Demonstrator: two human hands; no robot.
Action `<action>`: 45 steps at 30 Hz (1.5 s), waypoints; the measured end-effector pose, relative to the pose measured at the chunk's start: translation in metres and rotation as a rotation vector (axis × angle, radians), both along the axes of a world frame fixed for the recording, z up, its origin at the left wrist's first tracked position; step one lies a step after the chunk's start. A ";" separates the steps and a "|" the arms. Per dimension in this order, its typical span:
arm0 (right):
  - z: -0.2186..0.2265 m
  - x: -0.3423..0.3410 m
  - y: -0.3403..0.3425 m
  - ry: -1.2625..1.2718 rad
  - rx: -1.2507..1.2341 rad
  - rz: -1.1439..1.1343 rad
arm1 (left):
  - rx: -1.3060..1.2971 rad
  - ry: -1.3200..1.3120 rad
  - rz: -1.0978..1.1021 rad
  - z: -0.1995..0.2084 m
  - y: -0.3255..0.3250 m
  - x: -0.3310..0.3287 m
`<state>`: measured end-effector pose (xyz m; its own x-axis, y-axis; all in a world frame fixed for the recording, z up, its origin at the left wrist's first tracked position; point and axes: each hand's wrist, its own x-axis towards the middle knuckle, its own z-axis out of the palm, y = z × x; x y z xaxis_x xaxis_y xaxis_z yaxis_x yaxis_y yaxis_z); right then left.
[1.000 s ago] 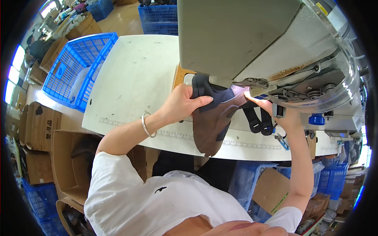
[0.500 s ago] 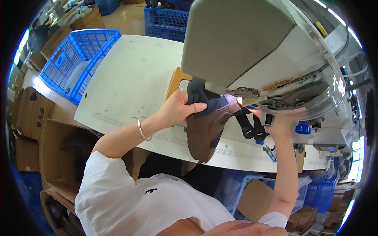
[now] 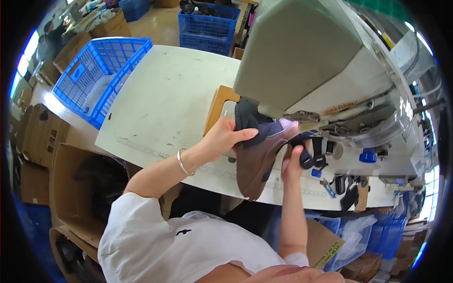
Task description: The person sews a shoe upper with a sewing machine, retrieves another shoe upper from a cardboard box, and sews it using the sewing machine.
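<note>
A brown and navy shoe upper (image 3: 255,162) with a lilac section and pale stitching lies beneath the head of an industrial sewing machine (image 3: 297,56). My left hand (image 3: 231,137) grips its dark collar side, thumb on top and the fingers out of sight behind. Close to the machine's needle area, my right hand (image 3: 291,162) pinches a black strap (image 3: 298,140) at the upper's right edge; rounded black ends dangle beside the thumb. The machine hides part of the upper's far side.
A white worktable (image 3: 160,94) carries a wooden block (image 3: 218,106) left of the machine. Small tools, including a blue cutter (image 3: 328,187), lie at right. A blue basket (image 3: 94,78) stands beyond the left edge; an open cardboard box (image 3: 71,184) sits lower left.
My right hand has come from behind the machine's front parts to the upper's near right edge, with the black strap. My left hand keeps its grip on the upper. The whole view has shifted slightly.
</note>
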<state>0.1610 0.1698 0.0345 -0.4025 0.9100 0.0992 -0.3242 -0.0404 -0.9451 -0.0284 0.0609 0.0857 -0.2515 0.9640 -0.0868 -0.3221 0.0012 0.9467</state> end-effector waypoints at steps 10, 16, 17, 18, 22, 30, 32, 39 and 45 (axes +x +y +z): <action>0.030 -0.038 -0.012 0.022 0.100 -0.119 | -0.052 0.311 0.110 -0.005 0.000 0.003; 0.033 -0.038 -0.012 -0.052 0.186 -0.114 | -0.082 0.320 0.078 -0.001 -0.003 0.001; 0.033 -0.039 -0.011 -0.045 0.209 -0.129 | -0.092 0.311 0.052 0.002 -0.004 0.001; 0.032 -0.039 -0.010 -0.039 0.232 -0.144 | -0.094 0.311 0.051 0.001 -0.003 0.002; 0.034 -0.038 -0.007 0.015 0.130 -0.095 | -0.017 0.271 0.130 -0.001 -0.002 0.007; 0.040 -0.033 0.009 -0.081 -0.292 0.080 | -0.005 0.137 0.156 0.004 -0.002 0.021; 0.044 -0.036 0.005 -0.086 -0.301 0.098 | -0.040 0.160 0.126 -0.001 -0.001 0.017; 0.047 -0.036 0.005 -0.070 -0.240 0.057 | -0.016 0.149 0.145 0.003 0.001 0.018; 0.058 -0.038 0.001 -0.076 -0.216 0.091 | -0.036 0.181 0.125 0.002 0.003 0.016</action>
